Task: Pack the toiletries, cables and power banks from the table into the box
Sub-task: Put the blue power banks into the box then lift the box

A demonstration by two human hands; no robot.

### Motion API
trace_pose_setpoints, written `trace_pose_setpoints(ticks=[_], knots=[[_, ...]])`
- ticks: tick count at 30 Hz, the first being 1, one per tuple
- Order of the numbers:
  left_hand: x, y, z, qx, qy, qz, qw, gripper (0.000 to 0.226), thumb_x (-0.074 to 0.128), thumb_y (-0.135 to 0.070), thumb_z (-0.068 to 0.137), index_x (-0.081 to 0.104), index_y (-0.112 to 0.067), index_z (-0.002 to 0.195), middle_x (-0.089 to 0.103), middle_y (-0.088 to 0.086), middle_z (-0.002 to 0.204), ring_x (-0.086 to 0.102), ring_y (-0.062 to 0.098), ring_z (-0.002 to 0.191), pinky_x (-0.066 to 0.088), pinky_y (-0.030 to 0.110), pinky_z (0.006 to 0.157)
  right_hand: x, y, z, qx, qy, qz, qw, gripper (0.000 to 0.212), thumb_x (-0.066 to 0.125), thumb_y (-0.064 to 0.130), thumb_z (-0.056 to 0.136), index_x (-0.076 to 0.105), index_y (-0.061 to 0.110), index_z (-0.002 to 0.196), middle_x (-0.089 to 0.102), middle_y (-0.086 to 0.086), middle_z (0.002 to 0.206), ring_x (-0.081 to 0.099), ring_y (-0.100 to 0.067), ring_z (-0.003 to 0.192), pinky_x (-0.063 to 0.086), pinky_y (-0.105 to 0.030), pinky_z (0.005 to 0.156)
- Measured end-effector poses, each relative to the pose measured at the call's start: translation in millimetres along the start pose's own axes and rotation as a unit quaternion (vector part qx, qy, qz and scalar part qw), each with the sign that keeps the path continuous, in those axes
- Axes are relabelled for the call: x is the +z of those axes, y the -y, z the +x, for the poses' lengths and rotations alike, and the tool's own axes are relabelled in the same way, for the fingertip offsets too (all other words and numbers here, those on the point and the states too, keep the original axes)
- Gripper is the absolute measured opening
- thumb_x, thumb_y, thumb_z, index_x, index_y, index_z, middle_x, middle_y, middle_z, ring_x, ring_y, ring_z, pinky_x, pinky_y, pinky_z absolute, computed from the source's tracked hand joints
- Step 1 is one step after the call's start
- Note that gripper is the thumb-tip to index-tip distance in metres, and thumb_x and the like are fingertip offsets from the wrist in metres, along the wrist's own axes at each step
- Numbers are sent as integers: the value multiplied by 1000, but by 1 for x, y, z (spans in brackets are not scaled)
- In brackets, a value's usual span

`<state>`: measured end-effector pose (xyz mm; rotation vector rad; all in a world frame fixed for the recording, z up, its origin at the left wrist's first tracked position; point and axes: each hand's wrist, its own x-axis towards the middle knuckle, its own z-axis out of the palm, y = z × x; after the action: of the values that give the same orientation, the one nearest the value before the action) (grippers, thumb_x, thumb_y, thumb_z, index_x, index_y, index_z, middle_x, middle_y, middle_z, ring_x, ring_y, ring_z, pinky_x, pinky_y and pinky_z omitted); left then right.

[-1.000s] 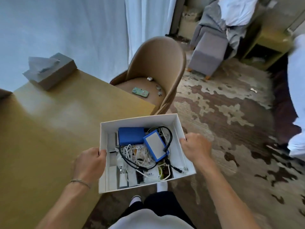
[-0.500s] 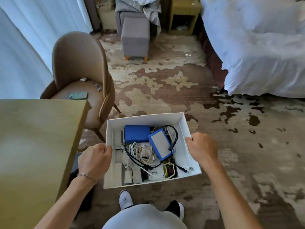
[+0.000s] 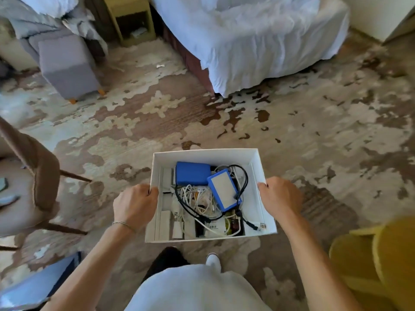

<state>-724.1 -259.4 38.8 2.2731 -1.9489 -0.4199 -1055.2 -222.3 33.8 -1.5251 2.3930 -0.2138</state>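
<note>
Left hand (image 3: pixel 134 206): curled over left wall of box (image 3: pixel 202 156), thumb hooked on the rim, thin bracelet at the wrist. Right hand (image 3: pixel 279 196): curled likewise over right wall, fingers under or behind the card (not visible). Box: white, open-topped, held level between both hands, off the floor, above patterned carpet (image 3: pixel 314 131) and the person's own legs. Contents, far end: solid blue power bank (image 3: pixel 192 173) lying flat; second power bank (image 3: pixel 224 191), blue-edged with pale face, tilted against its right side. Centre: tangle of white cables (image 3: pixel 197 198), with black cable (image 3: pixel 243 176) looped over and around the second power bank, its plug end near the right near corner. Left and near side: small white toiletry packets (image 3: pixel 167 217) standing in rows, labels too small to read. Surroundings: bed (image 3: pixel 258 41) with white cover ahead, grey stool (image 3: pixel 67 68) to the far left, brown chair (image 3: pixel 33 176) at left edge, yellow seat (image 3: pixel 377 265) at right near corner.
</note>
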Motion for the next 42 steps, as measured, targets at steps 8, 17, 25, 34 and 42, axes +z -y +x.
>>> trace_pose_setpoints(ticks=[8, 17, 25, 34, 42], knots=[[49, -164, 18, 167, 66, 14, 984, 46, 46, -32, 93, 47, -12, 51, 51, 4, 49, 48, 23, 46, 33, 28, 48, -33, -149, -10, 176, -60, 18, 982, 45, 52, 29, 98, 42, 15, 56, 36, 3, 49, 30, -14, 42, 22, -25, 45], [125, -332, 11, 290, 122, 25, 949, 49, 47, -37, 94, 54, -12, 51, 55, 3, 49, 53, 21, 45, 35, 25, 45, -39, -303, -12, 329, -114, 122, 929, 42, 52, 25, 91, 33, 17, 54, 34, 0, 53, 38, -22, 49, 35, -36, 50], [184, -467, -8, 387, 151, 33, 909, 48, 48, -39, 97, 53, -16, 54, 54, 1, 48, 53, 16, 42, 34, 21, 44, -69, -400, -28, 425, -134, 185, 876, 44, 50, 25, 97, 33, 20, 57, 32, 2, 56, 32, -14, 50, 25, -31, 52], [233, -602, -63, 459, 205, 33, 864, 45, 43, -39, 97, 56, -15, 61, 58, 5, 59, 56, 23, 55, 41, 29, 55, -115, -489, -63, 522, -147, 102, 834, 47, 50, 31, 100, 40, 16, 57, 43, -1, 56, 35, -12, 49, 21, -28, 48], [297, -690, -139, 456, 222, 41, 861, 41, 45, -38, 94, 53, -17, 60, 55, 5, 62, 52, 27, 58, 41, 34, 59, -114, -606, -86, 546, -144, 97, 820, 48, 52, 32, 99, 43, 16, 56, 45, 0, 55, 35, -10, 49, 22, -26, 47]])
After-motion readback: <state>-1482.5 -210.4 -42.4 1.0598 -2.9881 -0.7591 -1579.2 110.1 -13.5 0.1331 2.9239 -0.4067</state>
